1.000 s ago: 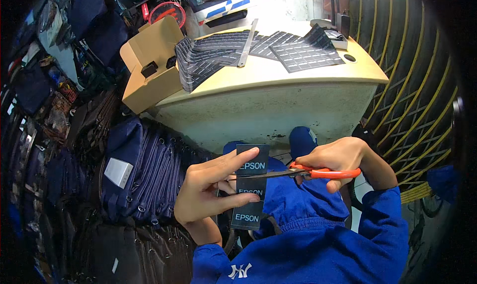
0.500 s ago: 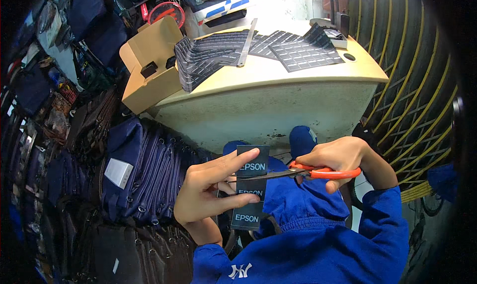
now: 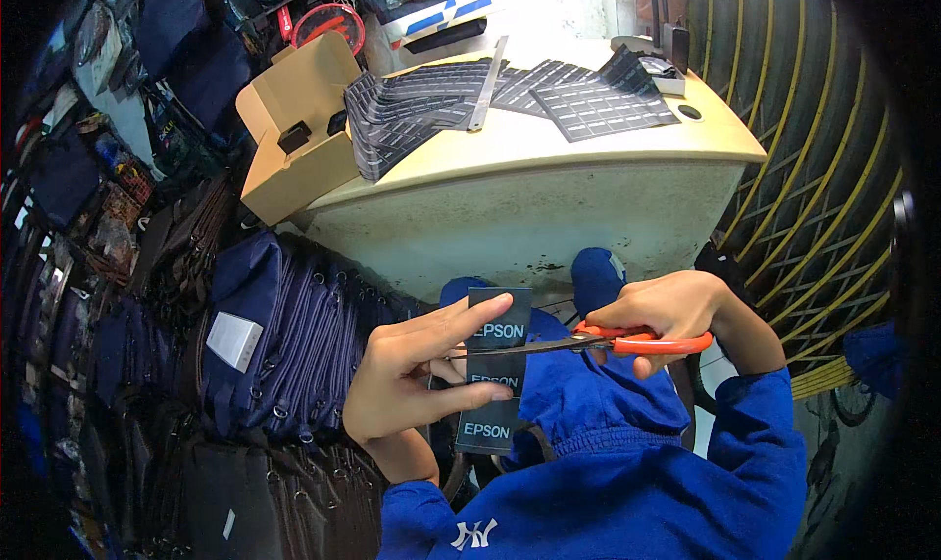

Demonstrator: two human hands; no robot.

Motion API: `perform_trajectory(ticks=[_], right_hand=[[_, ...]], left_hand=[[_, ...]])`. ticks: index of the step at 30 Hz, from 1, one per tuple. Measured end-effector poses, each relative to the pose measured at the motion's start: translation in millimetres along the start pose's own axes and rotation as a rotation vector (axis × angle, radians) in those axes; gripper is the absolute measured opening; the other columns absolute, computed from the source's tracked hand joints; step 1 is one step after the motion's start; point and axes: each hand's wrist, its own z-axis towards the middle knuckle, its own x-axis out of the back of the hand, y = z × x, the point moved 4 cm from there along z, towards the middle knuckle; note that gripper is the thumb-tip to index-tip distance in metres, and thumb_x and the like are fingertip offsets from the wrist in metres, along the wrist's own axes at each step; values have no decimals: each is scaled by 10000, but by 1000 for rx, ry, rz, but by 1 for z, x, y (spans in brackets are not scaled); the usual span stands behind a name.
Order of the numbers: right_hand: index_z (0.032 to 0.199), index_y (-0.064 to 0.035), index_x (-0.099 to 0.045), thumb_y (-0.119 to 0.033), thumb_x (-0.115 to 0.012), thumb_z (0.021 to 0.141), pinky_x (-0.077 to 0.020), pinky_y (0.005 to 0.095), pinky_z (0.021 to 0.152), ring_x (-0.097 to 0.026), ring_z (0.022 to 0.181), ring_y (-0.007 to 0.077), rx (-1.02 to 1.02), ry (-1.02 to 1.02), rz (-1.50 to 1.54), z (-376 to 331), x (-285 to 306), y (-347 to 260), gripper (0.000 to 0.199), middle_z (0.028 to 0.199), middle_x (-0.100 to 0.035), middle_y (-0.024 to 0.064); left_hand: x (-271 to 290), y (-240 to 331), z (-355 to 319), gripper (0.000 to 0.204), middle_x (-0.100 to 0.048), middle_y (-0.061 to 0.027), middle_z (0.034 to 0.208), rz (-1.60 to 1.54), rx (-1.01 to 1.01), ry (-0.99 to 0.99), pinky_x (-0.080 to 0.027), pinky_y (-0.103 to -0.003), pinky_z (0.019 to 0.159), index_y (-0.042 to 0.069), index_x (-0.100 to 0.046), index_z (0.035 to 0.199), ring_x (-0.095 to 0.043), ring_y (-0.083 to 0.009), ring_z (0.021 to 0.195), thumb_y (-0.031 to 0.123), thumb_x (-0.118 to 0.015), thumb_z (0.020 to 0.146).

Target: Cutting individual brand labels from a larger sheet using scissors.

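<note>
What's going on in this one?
A person in a blue hooded top is cutting a dark strip of printed labels. The left hand pinches the strip between its fingers, while the right hand works orange-handled scissors, whose blades lie across the strip between two labels. Beyond the hands, a cream table carries sheets of dark labels and an open cardboard box. Navy bags are stacked to the left.

left hand (image 3: 412,379) pinching, right hand (image 3: 662,310) gripping

Cream curved tabletop (image 3: 549,148) up front, yellow wire racks (image 3: 814,168) on the right, navy bags (image 3: 284,354) stacked left.
</note>
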Motion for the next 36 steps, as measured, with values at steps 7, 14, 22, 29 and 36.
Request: perform_trajectory(ticks=[7, 14, 22, 29, 36], right_hand=[[929, 35, -548, -602, -575, 797, -420, 306, 472, -555, 503, 205, -13, 9, 34, 0, 1, -1, 651, 593, -549, 85], [827, 51, -566, -358, -581, 872, -410, 310, 500, -552, 551, 172, -7, 15, 50, -1, 1, -6, 413, 639, -576, 87], [869, 37, -550, -423, -603, 850, -412, 311, 467, -563, 510, 205, -2, 9, 38, -2, 1, -1, 464, 607, -570, 81], [841, 25, -555, -355, -603, 860, -408, 311, 467, -557, 501, 200, -1, 8, 30, -3, -1, 2, 384, 604, -568, 74], [813, 16, -559, -321, -605, 857, -407, 308, 463, -551, 490, 189, -11, -6, -6, -4, 0, 2, 343, 592, -562, 62]], left_hand=[[0, 5, 3, 732, -485, -45, 717, 52, -94, -12, -367, -192, 533, -9, -529, 1236, -419, -67, 596, 20, -809, 560], [-1, 0, 0, 733, -509, -51, 742, -13, 27, -1, -377, -181, 539, -5, -528, 1240, -427, -63, 589, 15, -808, 563], [-1, 2, 1, 740, -497, -45, 742, -10, -8, -10, -376, -175, 533, 0, -527, 1242, -417, -59, 587, 12, -813, 559], [-2, 0, 0, 746, -493, -46, 742, -38, 47, -3, -375, -177, 522, 2, -528, 1241, -413, -61, 588, 9, -815, 553], [-2, 2, 0, 736, -479, -45, 716, -14, 27, 1, -375, -183, 521, 1, -534, 1235, -412, -64, 578, 23, -816, 555]])
